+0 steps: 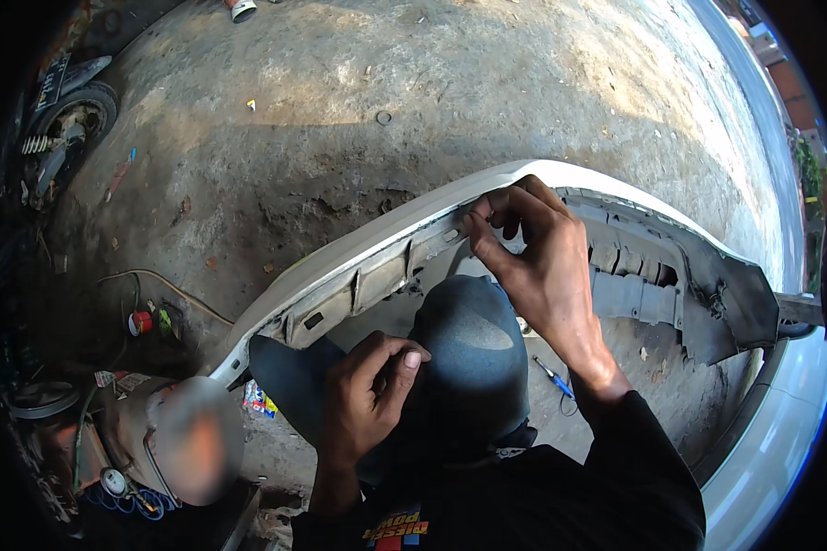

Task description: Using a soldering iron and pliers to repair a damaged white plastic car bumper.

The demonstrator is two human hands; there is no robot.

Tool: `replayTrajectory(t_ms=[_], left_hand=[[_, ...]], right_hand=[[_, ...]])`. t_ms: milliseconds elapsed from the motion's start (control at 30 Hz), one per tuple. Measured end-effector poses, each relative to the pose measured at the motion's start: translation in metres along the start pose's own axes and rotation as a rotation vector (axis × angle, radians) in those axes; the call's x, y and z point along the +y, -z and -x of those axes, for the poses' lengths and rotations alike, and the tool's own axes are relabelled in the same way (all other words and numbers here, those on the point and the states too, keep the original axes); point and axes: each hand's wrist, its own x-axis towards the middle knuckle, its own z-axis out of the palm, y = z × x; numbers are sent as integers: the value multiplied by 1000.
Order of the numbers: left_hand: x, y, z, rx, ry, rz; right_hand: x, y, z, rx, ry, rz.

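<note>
A white car bumper (pixel 404 213) lies across in front of me, its ribbed grey inner side toward me. My right hand (pixel 533 257) is raised to the inner upper edge near the middle, fingers bent and pinched there; what they hold is hidden. Lower down, my left hand (pixel 368 395) hovers by my bent knee (pixel 469 358), fingers curled and thumb against the index finger, perhaps on something too small to name. A blue-handled tool (pixel 556 381) lies on the ground under the bumper's inner side, right of the knee.
Motorcycle parts with a wheel (pixel 78 119) stand at upper left. At lower left are a machine tank (pixel 129 422), hoses (pixel 170 285), a red roll (pixel 140 322) and blue cord (pixel 133 500). A white car panel (pixel 781 432) curves along the right. The concrete ground (pixel 358 83) reaches toward a road.
</note>
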Motion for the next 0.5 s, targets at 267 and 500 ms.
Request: replayTrajectory(t_ms=[267,500], left_hand=[[44,-1,-2,90,153,855],[44,1,-3,32,102,692]], right_hand=[[-15,-9,21,76,585,-180],[-5,-14,17,118,947,-77]])
